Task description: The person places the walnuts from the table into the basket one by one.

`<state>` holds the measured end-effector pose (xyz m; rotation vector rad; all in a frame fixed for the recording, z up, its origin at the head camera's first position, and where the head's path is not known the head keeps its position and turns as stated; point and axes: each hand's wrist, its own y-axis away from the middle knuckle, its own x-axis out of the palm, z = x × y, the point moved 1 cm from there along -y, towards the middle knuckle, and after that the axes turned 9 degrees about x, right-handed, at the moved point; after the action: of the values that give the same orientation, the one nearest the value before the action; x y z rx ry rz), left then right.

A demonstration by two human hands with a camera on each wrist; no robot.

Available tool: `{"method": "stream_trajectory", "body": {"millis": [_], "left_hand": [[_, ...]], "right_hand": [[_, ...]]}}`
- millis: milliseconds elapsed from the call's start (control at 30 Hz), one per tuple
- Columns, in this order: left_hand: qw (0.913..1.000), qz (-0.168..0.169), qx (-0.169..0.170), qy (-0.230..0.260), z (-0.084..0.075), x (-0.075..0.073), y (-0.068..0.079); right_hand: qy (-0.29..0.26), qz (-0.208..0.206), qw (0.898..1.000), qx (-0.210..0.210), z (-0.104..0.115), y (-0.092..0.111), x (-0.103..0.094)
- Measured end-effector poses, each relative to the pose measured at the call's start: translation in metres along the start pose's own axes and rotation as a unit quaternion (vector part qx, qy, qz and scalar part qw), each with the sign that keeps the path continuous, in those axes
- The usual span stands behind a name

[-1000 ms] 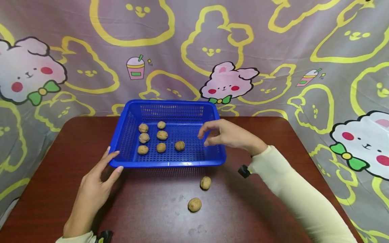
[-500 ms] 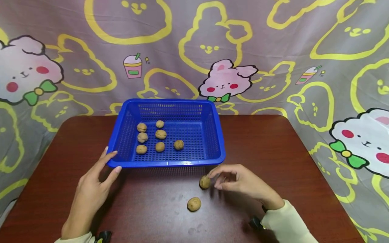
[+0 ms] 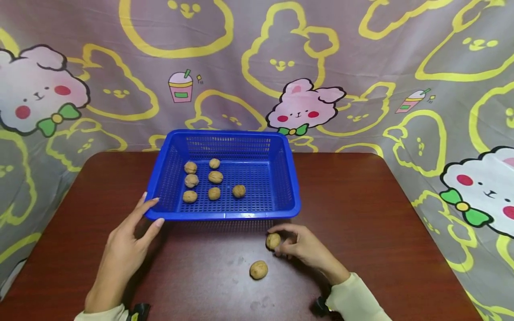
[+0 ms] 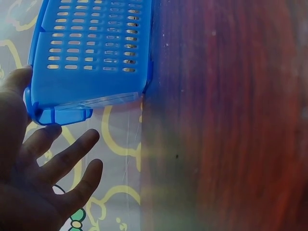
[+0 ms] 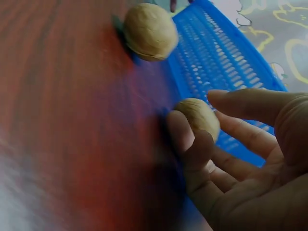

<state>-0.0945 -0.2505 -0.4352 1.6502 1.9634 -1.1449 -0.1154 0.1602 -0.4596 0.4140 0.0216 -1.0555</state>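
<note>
In the head view my left hand (image 3: 123, 249) rests at the near left corner of a blue plastic basket (image 3: 263, 216). Its thumb and a finger touch the rim, while the other fingers extend loosely in the left wrist view. My right hand (image 3: 311, 249) is on the table just in front of the basket, thumb and fingers curled around a walnut (image 3: 273, 241). The right wrist view shows this walnut (image 5: 199, 115) partly hidden behind the fingertips. A second walnut (image 3: 259, 270) lies closer to me on the table. Several walnuts (image 3: 215, 177) sit inside the basket, mostly toward its left.
The brown wooden table (image 3: 361, 223) carries the basket near its back edge. Behind and beside it hangs a patterned curtain (image 3: 225, 53) with cartoon rabbits.
My right hand has left the basket's right side, come down to the table, and closed around the upper loose walnut. My left hand stays at the basket's corner.
</note>
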Motion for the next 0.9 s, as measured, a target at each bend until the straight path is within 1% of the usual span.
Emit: {"method": "stream_trajectory", "body": {"millis": [133,233,367,500,567,700,800,900], "left_hand": [[1.0,0.002,0.002,0.005,-0.001,0.0,-0.001],[1.0,0.002,0.001,0.006,-0.002,0.0,-0.001],[1.0,0.0,0.0,0.008,-0.002,0.0,-0.001],[0.9999,-0.001,0.002,0.012,-0.001,0.0,-0.001],[0.9999,-0.002,0.003,0.012,-0.001,0.0,0.0],[0.9999,0.0,0.002,0.012,-0.001,0.001,0.0],[0.9999,0.003,0.0,0.01,-0.002,0.0,-0.001],[0.9999,0.006,-0.004,0.009,-0.003,0.0,-0.001]], "right_hand": [[0.017,-0.02,1.0,0.003,-0.003,0.001,0.006],[0.032,-0.036,0.999,-0.008,-0.003,0.002,0.009],[0.073,-0.055,0.995,-0.042,-0.005,0.004,0.012],[0.118,-0.079,0.986,-0.088,-0.006,0.005,0.015],[0.131,-0.088,0.982,-0.102,-0.007,0.006,0.017],[0.135,-0.098,0.98,-0.112,-0.009,0.006,0.019],[0.125,-0.096,0.981,-0.115,-0.011,0.009,0.019],[0.105,-0.084,0.985,-0.112,-0.01,0.012,0.019]]}}
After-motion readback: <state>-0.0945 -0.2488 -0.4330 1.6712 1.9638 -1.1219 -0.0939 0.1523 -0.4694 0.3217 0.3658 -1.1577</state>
